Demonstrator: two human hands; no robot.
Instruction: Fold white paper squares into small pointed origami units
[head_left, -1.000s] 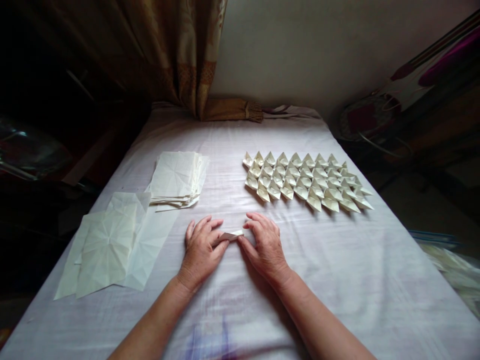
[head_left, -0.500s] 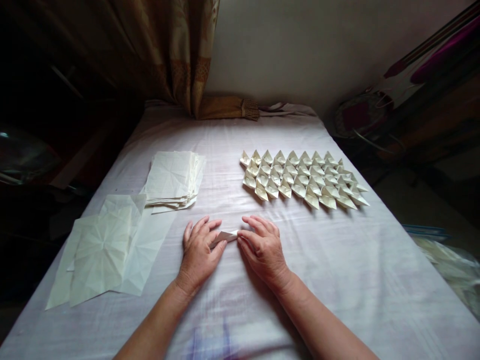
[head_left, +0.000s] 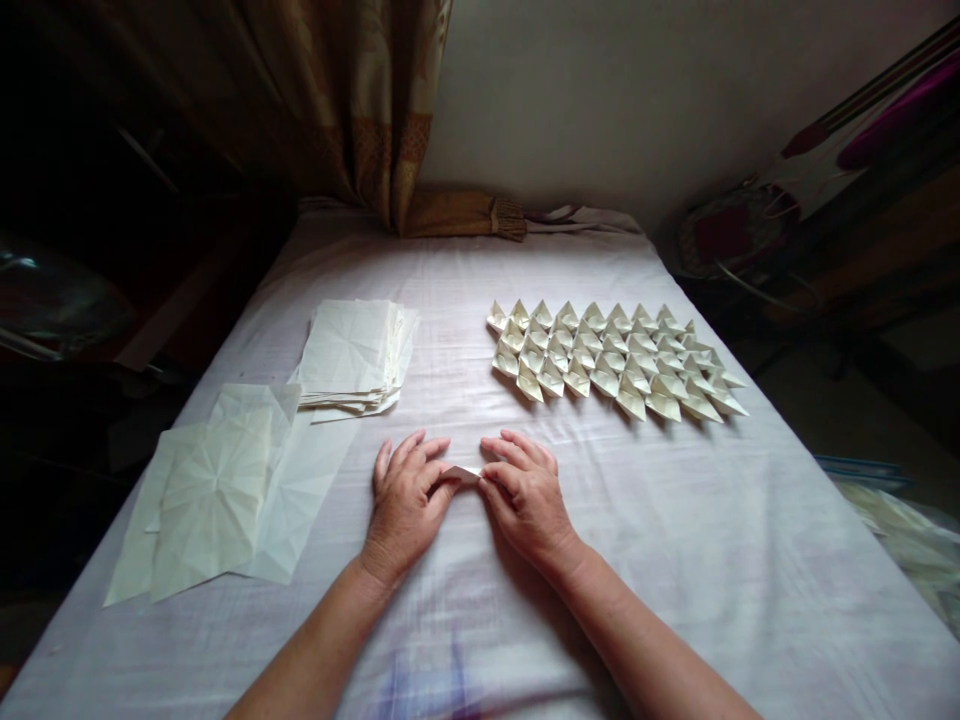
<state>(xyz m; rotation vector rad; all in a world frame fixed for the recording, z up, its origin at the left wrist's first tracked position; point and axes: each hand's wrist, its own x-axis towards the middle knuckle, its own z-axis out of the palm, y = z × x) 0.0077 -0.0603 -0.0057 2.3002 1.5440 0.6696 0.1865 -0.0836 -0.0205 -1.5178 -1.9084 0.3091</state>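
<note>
My left hand [head_left: 405, 500] and my right hand [head_left: 527, 495] lie close together on a white cloth-covered table [head_left: 480, 590]. Between their fingertips they pinch a small folded piece of cream paper [head_left: 463, 473], of which only a thin sliver shows. The fingers of both hands are bent and pressed onto it. Beyond my right hand, several folded paper boats [head_left: 615, 362] stand in tidy rows. A stack of creased paper sheets [head_left: 356, 357] lies beyond my left hand.
Loose creased sheets [head_left: 221, 490] lie spread at the left edge of the table. A brown curtain [head_left: 375, 110] hangs at the back left against a pale wall. Dark clutter and a bag [head_left: 739, 235] sit to the right of the table.
My hands have drawn closer together, so less of the folded paper shows between them. The view shifted slightly.
</note>
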